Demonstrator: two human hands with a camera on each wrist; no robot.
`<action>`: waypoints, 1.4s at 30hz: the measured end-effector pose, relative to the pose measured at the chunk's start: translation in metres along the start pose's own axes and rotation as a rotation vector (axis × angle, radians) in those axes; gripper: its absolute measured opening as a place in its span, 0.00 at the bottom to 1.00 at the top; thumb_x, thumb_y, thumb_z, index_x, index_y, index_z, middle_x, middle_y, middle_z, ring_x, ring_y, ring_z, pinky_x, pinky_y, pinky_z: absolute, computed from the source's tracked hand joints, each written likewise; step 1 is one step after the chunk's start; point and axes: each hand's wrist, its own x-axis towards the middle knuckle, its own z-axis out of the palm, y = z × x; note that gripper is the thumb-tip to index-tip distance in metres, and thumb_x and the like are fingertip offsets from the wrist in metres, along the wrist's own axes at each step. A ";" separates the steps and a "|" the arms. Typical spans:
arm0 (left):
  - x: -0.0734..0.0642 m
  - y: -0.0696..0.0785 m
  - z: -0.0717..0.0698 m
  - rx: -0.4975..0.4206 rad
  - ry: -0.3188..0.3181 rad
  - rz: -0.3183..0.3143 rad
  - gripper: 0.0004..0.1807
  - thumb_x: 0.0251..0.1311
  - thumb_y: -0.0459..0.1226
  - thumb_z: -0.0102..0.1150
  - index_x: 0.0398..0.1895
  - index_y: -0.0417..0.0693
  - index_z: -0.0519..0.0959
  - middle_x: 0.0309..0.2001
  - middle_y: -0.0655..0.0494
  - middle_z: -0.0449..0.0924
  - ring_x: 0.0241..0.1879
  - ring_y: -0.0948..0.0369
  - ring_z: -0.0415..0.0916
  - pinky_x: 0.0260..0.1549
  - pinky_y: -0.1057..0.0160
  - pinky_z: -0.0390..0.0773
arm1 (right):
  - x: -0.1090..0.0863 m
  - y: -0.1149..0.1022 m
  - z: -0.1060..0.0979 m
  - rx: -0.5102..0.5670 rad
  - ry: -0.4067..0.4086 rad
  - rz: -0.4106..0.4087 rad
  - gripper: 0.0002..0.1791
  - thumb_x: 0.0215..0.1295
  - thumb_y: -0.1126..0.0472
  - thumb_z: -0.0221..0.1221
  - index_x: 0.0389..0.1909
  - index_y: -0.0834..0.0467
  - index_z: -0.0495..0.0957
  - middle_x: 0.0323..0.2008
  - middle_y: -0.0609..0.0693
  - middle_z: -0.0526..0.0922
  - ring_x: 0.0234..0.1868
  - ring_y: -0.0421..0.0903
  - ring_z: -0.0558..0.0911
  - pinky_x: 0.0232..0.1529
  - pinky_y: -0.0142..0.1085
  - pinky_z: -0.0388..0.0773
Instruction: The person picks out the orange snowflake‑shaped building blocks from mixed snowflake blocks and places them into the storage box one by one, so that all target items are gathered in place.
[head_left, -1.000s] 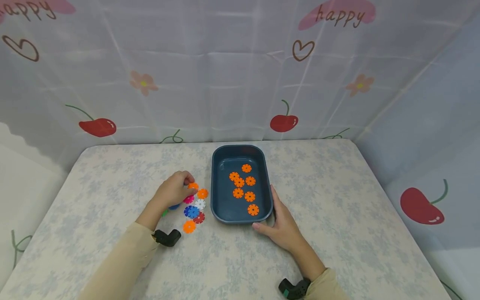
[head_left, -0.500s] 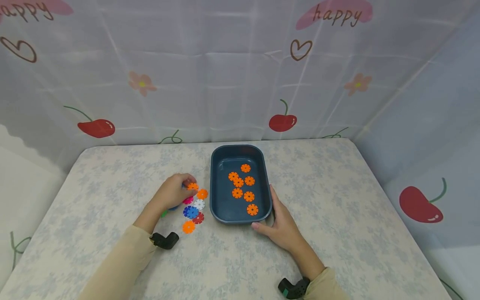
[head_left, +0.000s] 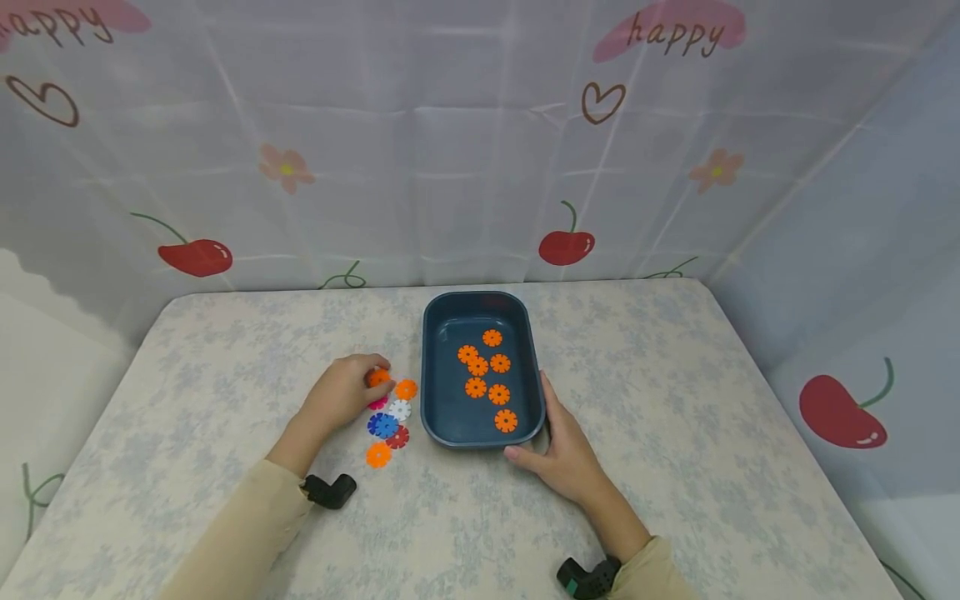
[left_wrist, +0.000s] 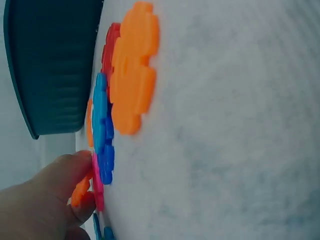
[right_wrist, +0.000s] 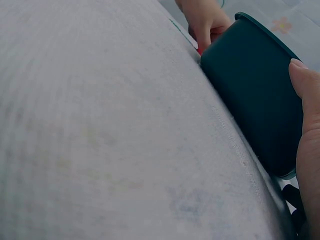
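My left hand [head_left: 337,393] pinches an orange notched plastic disc [head_left: 379,378] between thumb and fingers, low over a small pile left of the tray. In the left wrist view, that orange disc [left_wrist: 81,191] shows between thumb and fingertip. A pink disc [left_wrist: 98,187] lies right below it, partly covered by the hand. Around it lie white [head_left: 401,409], blue [head_left: 384,425], red [head_left: 398,437] and other orange discs [head_left: 378,454]. My right hand [head_left: 567,457] holds the dark blue tray [head_left: 448,417] at its near right corner, thumb at the front rim. Several orange discs [head_left: 498,394] lie inside.
The table [head_left: 675,400] has a pale patterned cover. A printed curtain [head_left: 450,167] hangs behind its far edge. Each wrist wears a black device, one on the left wrist [head_left: 330,492] and another on the right wrist [head_left: 589,577].
My left hand has drawn slightly left and nearer with the orange disc. It now hides the blue and green discs seen beside it earlier. The right hand stays at the tray.
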 end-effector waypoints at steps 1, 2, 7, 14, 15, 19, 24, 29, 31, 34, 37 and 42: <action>0.000 -0.001 0.000 -0.017 -0.003 -0.012 0.19 0.61 0.46 0.67 0.51 0.47 0.82 0.43 0.51 0.84 0.38 0.56 0.76 0.44 0.54 0.79 | 0.000 0.000 0.000 -0.001 -0.001 -0.003 0.66 0.53 0.46 0.73 0.80 0.46 0.34 0.80 0.42 0.45 0.79 0.47 0.53 0.74 0.55 0.56; 0.000 -0.002 -0.001 -0.039 -0.012 -0.021 0.20 0.61 0.47 0.67 0.51 0.47 0.82 0.43 0.51 0.84 0.38 0.56 0.76 0.44 0.54 0.79 | 0.000 0.000 0.000 -0.001 -0.002 -0.003 0.66 0.53 0.46 0.73 0.80 0.44 0.34 0.80 0.42 0.45 0.79 0.47 0.52 0.74 0.54 0.56; -0.001 -0.006 -0.007 -0.162 -0.105 -0.075 0.25 0.58 0.49 0.70 0.56 0.49 0.80 0.46 0.51 0.81 0.42 0.56 0.74 0.46 0.55 0.75 | 0.000 0.000 0.000 -0.003 -0.001 -0.007 0.66 0.53 0.47 0.73 0.80 0.46 0.34 0.80 0.42 0.45 0.79 0.48 0.53 0.73 0.55 0.56; -0.004 -0.007 -0.014 -0.230 -0.180 -0.121 0.26 0.59 0.44 0.69 0.60 0.47 0.79 0.59 0.47 0.78 0.48 0.54 0.71 0.51 0.53 0.71 | 0.000 0.002 0.001 0.000 0.002 -0.001 0.66 0.52 0.45 0.73 0.80 0.49 0.35 0.80 0.42 0.45 0.79 0.47 0.52 0.74 0.54 0.56; -0.004 -0.007 -0.014 -0.227 -0.175 -0.125 0.25 0.59 0.43 0.69 0.60 0.47 0.79 0.59 0.47 0.78 0.48 0.54 0.71 0.51 0.53 0.72 | 0.000 0.002 0.001 0.002 0.002 -0.001 0.66 0.52 0.46 0.73 0.80 0.49 0.35 0.80 0.42 0.45 0.79 0.47 0.52 0.74 0.55 0.56; -0.004 -0.006 -0.014 -0.223 -0.128 -0.115 0.24 0.60 0.44 0.68 0.58 0.46 0.80 0.57 0.46 0.80 0.51 0.51 0.74 0.54 0.48 0.74 | 0.000 0.003 0.001 0.005 0.003 -0.001 0.66 0.52 0.46 0.74 0.80 0.50 0.36 0.80 0.41 0.44 0.79 0.46 0.52 0.74 0.55 0.55; 0.001 0.003 -0.022 -0.245 -0.050 -0.113 0.24 0.60 0.46 0.68 0.59 0.50 0.80 0.58 0.47 0.78 0.55 0.46 0.74 0.57 0.43 0.75 | 0.000 0.002 0.001 0.005 0.004 -0.004 0.66 0.52 0.46 0.73 0.80 0.51 0.36 0.80 0.41 0.45 0.79 0.46 0.52 0.74 0.54 0.55; 0.011 0.022 -0.032 -0.260 -0.013 -0.101 0.25 0.60 0.48 0.67 0.60 0.53 0.79 0.51 0.53 0.77 0.45 0.50 0.75 0.47 0.50 0.80 | 0.000 0.002 0.001 0.001 0.006 -0.008 0.66 0.52 0.46 0.73 0.80 0.51 0.36 0.80 0.41 0.45 0.79 0.46 0.52 0.74 0.54 0.56; 0.015 0.031 -0.036 -0.282 -0.011 -0.087 0.25 0.60 0.49 0.67 0.60 0.54 0.79 0.50 0.55 0.77 0.47 0.52 0.73 0.47 0.51 0.79 | 0.000 0.002 0.001 -0.002 0.008 -0.011 0.66 0.52 0.46 0.73 0.80 0.51 0.36 0.80 0.42 0.45 0.79 0.47 0.52 0.73 0.55 0.56; 0.020 0.045 -0.040 -0.343 -0.038 -0.062 0.24 0.59 0.50 0.68 0.58 0.55 0.81 0.48 0.56 0.77 0.44 0.51 0.72 0.39 0.54 0.77 | 0.000 0.002 0.001 -0.004 0.004 -0.014 0.66 0.53 0.46 0.73 0.80 0.49 0.35 0.80 0.42 0.44 0.79 0.47 0.52 0.73 0.55 0.56; 0.020 0.060 -0.040 -0.381 -0.086 -0.011 0.22 0.58 0.50 0.70 0.55 0.57 0.82 0.44 0.55 0.76 0.37 0.51 0.70 0.29 0.58 0.72 | 0.000 0.001 0.001 0.001 0.000 -0.013 0.65 0.53 0.46 0.73 0.80 0.47 0.35 0.80 0.41 0.44 0.79 0.46 0.52 0.73 0.54 0.56; 0.016 0.084 -0.034 -0.355 -0.164 0.072 0.20 0.56 0.46 0.72 0.52 0.55 0.84 0.37 0.54 0.71 0.34 0.54 0.67 0.26 0.62 0.66 | 0.000 0.002 0.000 0.004 0.004 -0.016 0.66 0.53 0.47 0.73 0.80 0.47 0.35 0.80 0.41 0.45 0.79 0.46 0.52 0.74 0.55 0.56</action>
